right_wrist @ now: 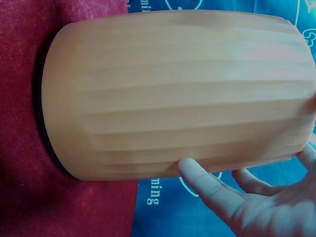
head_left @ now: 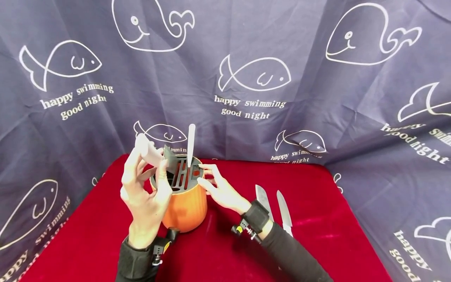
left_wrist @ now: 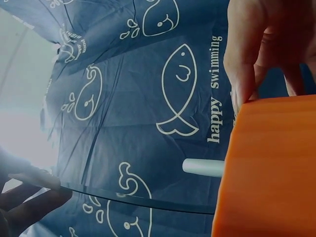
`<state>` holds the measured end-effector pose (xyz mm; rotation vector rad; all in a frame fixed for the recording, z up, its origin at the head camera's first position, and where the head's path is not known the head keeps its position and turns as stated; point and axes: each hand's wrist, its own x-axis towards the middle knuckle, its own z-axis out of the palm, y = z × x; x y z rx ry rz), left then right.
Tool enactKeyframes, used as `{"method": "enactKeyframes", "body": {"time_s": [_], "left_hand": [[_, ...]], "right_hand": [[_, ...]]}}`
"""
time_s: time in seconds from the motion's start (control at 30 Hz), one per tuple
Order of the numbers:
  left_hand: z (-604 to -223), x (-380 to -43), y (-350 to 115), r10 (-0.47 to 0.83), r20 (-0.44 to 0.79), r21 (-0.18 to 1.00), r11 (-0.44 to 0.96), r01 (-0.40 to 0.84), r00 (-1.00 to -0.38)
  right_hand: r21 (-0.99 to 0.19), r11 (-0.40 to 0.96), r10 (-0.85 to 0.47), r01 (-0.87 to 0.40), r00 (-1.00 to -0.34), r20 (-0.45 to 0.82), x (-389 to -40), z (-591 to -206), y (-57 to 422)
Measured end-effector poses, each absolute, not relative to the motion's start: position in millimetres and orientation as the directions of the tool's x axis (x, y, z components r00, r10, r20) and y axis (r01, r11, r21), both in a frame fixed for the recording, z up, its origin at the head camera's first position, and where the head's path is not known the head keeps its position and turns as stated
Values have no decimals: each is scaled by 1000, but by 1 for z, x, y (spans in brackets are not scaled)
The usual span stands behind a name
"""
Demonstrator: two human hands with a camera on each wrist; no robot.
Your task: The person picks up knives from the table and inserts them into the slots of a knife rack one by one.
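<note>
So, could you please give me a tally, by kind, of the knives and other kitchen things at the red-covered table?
Orange slotted holder: 1
Knife held in the left hand: 1
White handle standing up from the holder, lower part hidden: 1
Knives lying on the red cloth: 2
Total: 5

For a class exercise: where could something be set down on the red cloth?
Free: red cloth right of the two loose knives, and between the left hand and the cloth's left edge. Crowded: the top of the orange holder, with the right hand, a held knife and a standing white handle.
</note>
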<state>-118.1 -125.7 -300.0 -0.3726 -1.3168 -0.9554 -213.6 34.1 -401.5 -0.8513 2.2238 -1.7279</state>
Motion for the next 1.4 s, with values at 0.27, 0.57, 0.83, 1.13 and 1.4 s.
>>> {"method": "enactKeyframes", "body": {"time_s": [0.27,0.57,0.83,1.13,1.4], "left_hand": [[-303,-120,-126,-369,927,284,562,777,-72],[-304,-125,-127,-347,933,293,577,763,-97],[-305,-130,-127,-318,942,284,587,758,-106],[-307,-135,-129,-283,951,278,606,745,-125],[-311,-139,-131,-286,946,303,618,726,-152]], "right_hand": [[-942,152,-544,-299,-821,173,-213,-405,35],[-936,152,-549,-317,-815,186,-214,-402,34],[-937,138,-551,-321,-811,197,-214,-399,33],[-937,127,-551,-325,-808,206,-216,-400,33],[-940,129,-556,-317,-808,197,-215,-402,33]]}}
